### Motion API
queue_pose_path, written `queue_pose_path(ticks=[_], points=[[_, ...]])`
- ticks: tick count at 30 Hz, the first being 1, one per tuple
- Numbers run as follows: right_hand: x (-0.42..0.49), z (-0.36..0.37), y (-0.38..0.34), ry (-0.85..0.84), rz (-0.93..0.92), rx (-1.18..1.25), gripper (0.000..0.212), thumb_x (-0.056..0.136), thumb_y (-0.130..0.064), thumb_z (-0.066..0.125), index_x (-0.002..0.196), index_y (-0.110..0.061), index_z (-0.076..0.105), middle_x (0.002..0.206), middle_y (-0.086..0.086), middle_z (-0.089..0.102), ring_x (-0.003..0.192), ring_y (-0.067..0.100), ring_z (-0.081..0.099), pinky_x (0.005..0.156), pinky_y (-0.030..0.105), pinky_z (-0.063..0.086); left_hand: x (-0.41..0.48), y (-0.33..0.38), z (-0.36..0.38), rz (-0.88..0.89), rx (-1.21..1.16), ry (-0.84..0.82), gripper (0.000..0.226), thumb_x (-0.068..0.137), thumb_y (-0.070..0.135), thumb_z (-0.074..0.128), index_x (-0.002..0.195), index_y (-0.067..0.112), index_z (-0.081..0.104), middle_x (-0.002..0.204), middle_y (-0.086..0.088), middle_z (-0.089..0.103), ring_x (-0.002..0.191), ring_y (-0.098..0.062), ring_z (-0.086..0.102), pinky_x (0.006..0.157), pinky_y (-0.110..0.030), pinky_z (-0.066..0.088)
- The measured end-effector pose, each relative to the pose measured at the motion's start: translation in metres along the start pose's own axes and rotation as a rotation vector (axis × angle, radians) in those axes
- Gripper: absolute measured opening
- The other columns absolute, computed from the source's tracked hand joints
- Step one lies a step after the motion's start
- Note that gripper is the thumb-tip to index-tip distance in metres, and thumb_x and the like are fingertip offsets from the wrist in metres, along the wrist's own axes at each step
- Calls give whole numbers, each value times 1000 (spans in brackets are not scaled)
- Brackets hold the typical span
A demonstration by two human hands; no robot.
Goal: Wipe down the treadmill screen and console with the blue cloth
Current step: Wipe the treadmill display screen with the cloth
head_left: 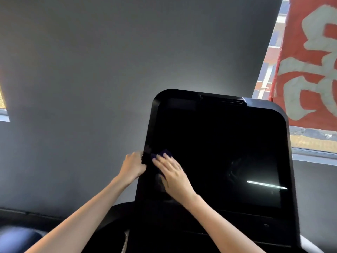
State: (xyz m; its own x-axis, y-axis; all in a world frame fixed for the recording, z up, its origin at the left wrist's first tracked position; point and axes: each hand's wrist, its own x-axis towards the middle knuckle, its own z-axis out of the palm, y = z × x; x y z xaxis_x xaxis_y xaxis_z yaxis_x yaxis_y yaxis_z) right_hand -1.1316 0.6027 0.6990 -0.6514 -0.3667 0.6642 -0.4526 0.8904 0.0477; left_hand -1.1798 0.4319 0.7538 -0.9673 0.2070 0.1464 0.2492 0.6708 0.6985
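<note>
The treadmill screen (228, 147) is a tall black panel, dark and glossy, with a streak of reflected light at its lower right. My right hand (172, 177) lies flat on the screen's lower left part, fingers straight, pressing the blue cloth (165, 153) against the glass. Only a small dark blue corner of the cloth shows past my fingertips. My left hand (133, 168) grips the left edge of the screen frame, fingers curled round it. The console (228, 229) below the screen is black and partly hidden by my right forearm.
A grey wall (91, 88) stands behind the screen. A window with a red banner (310, 61) bearing pale characters is at the upper right. A dark rounded object (16, 238) sits at the lower left corner.
</note>
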Motion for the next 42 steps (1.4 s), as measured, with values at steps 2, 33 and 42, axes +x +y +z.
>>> queue_pose_path(ticks=[2,33,42], points=[[-39,-2,-1,-137,-155,-62,50,91,-25,46,141,-23,41,145,-5,41,140,16,28,117,33,20,-3,-2,-2,-15,-18,-14,51,79,-6,47,122,18,61,119,-7,66,117,-24,58,100,-33,46],[140,-23,7,30,139,84,41,94,-14,51,135,-13,49,140,4,47,140,23,27,116,35,1,-25,-7,-19,-184,-27,-16,63,85,-1,36,145,14,25,132,-11,51,112,-28,54,92,-41,49],[2,26,-58,-207,-215,69,25,81,-26,53,98,-19,69,99,-4,64,109,18,53,115,34,25,-24,-32,-27,-227,29,19,58,89,3,37,145,13,26,135,-11,50,121,-30,48,96,-39,45]])
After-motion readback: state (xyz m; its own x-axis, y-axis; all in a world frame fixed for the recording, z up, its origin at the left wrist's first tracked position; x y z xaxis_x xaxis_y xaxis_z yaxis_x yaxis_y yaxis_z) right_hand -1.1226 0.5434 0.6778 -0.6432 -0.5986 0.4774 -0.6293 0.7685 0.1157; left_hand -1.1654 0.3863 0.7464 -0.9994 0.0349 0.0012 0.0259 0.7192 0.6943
